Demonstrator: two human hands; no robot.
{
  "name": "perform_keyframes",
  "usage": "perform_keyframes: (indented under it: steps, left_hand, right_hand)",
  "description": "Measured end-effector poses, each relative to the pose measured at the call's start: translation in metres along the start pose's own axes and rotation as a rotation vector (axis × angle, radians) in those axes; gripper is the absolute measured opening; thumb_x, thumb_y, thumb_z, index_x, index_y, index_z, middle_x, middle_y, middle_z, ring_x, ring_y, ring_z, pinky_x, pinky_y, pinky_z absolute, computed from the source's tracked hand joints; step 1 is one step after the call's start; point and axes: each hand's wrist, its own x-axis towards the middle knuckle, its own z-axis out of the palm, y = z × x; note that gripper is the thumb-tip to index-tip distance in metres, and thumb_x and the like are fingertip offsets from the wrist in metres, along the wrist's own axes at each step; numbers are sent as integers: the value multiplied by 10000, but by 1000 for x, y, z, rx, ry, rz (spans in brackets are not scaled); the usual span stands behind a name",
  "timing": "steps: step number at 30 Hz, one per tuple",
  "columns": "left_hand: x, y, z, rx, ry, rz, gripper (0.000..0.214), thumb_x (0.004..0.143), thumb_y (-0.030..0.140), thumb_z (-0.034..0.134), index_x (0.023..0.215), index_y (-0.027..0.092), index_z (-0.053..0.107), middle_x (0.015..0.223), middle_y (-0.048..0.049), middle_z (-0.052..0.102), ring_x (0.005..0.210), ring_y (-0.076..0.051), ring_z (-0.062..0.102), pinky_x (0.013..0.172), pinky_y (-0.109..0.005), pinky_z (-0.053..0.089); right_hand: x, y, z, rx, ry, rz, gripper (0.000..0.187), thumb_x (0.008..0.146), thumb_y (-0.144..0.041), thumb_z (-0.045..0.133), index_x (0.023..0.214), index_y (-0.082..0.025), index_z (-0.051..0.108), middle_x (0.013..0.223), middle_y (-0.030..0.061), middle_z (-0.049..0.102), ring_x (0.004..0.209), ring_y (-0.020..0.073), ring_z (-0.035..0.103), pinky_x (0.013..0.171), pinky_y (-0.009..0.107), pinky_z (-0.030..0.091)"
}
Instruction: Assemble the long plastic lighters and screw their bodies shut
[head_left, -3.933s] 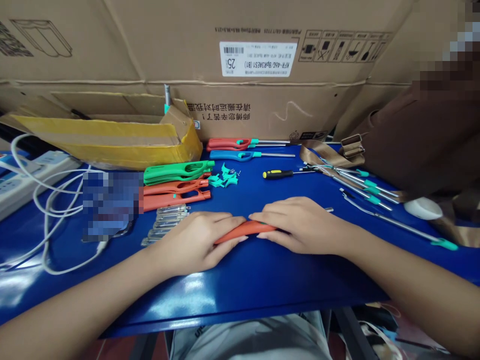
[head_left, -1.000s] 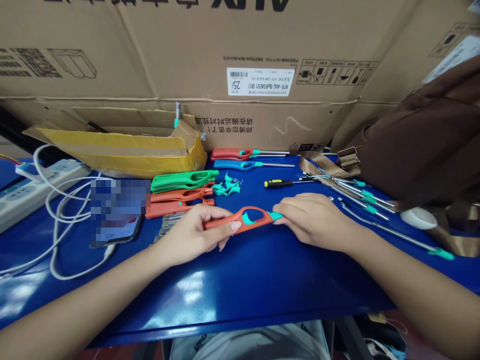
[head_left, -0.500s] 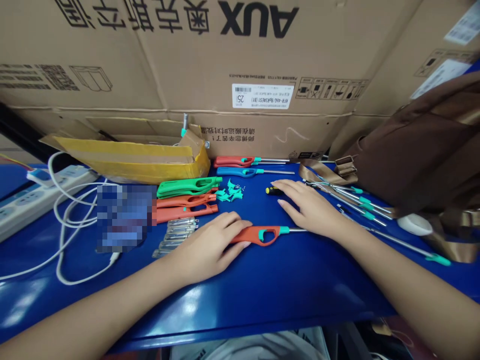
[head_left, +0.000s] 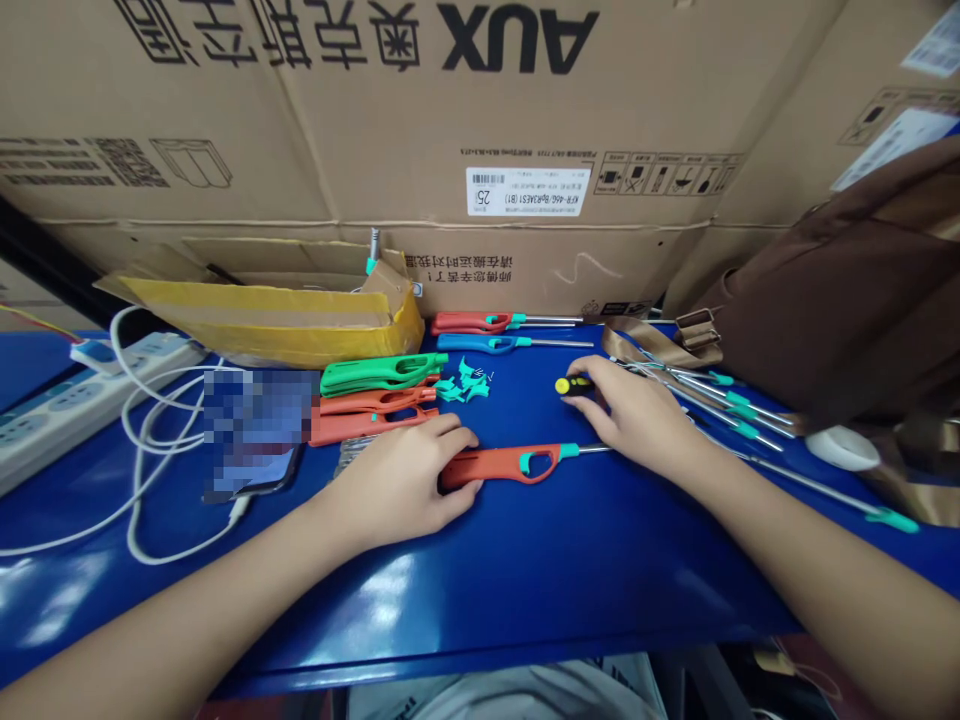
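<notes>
Left hand [head_left: 409,480] is closed round the rear end of the orange lighter [head_left: 499,466], which lies on the blue table [head_left: 480,590], metal tube [head_left: 594,449] toward the right hand [head_left: 641,410], that one gripping the black-and-yellow screwdriver [head_left: 574,385], teal pieces [head_left: 472,382] beyond, green handles [head_left: 382,373] beside them, blue lighter [head_left: 480,343] farther back.

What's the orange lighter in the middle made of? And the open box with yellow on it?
Orange lighter: probably hard plastic, lightly glossy and evenly coloured. Its rod looks like metal, silvery and shiny.
Open box: seems to be matt cardboard, tan with folded flaps. The yellow strips may be glossy tape, because they shine.
</notes>
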Motion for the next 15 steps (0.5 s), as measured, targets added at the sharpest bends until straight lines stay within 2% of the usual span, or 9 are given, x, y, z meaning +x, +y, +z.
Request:
perform_keyframes:
  steps: [3,6,9,15]
  left_hand:
    - [1,-1,5,-136,18,34,218,869,285,667,1064,191,676,979,-50,668,820,-206,670,706,-319,528]
    - [1,0,10,-231,39,51,209,856,221,661,1062,185,674,978,-50,652,770,-168,638,662,-280,505]
    - [1,2,12,-283,46,59,257,839,183,659,1096,186,671,983,-43,635,733,-145,611,621,-256,487]
    - [-1,4,17,-349,43,84,354,862,153,638,1214,190,652,1072,-43,622,774,-126,602,665,-241,502]
  right_hand:
    - [-2,-11,-5,178,202,27,201,976,-301,613,1154,-220,568,1028,85,722,840,235,713,689,337,568]
    - [-3,-19,-6,307,331,-14,178,991,-267,590,1164,-227,602,1150,101,720,1027,240,714,811,345,605]
    - [-3,-20,-1,316,302,-85,223,996,-249,605,1216,-227,632,1209,98,738,1119,243,712,944,383,599]
    - [-2,-11,22,393,177,-147,333,999,-207,591,1329,-222,630,1319,103,726,1224,242,698,1062,392,574]
